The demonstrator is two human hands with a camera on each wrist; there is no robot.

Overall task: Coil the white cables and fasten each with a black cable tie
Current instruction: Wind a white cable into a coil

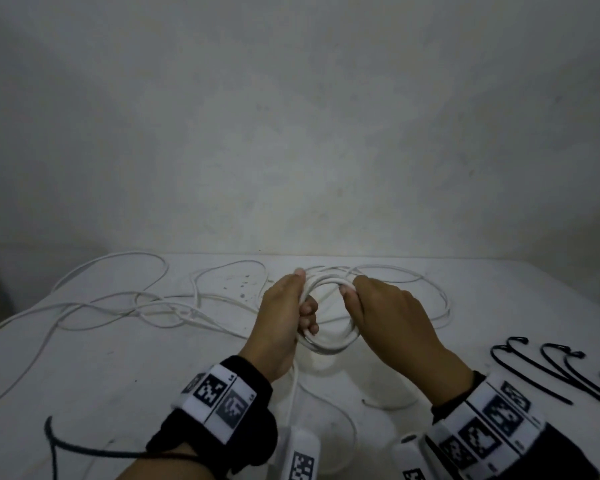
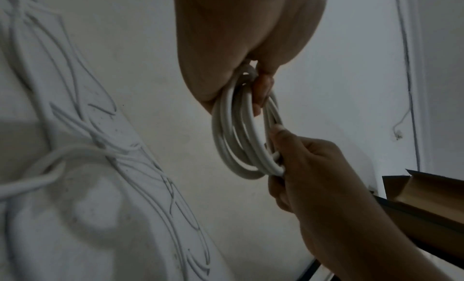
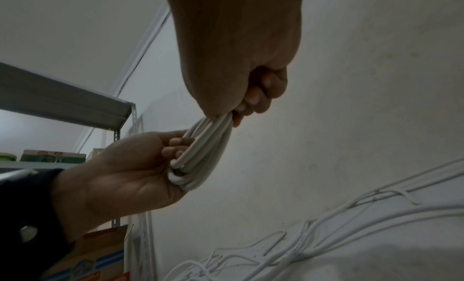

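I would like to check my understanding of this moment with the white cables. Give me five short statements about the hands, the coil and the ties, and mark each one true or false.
1. Both hands grip the same white coil. True: the left hand holds one side and the right hand the opposite side.
2. A black cable tie is already fastened round the coil. False: no tie shows on it in any view.
3. The black cable ties lie on the table to the person's right. True.
4. All the white cable is coiled. False: loose cable lies spread over the table.
5. The coil lies flat on the table. False: the hands hold it up above the table.
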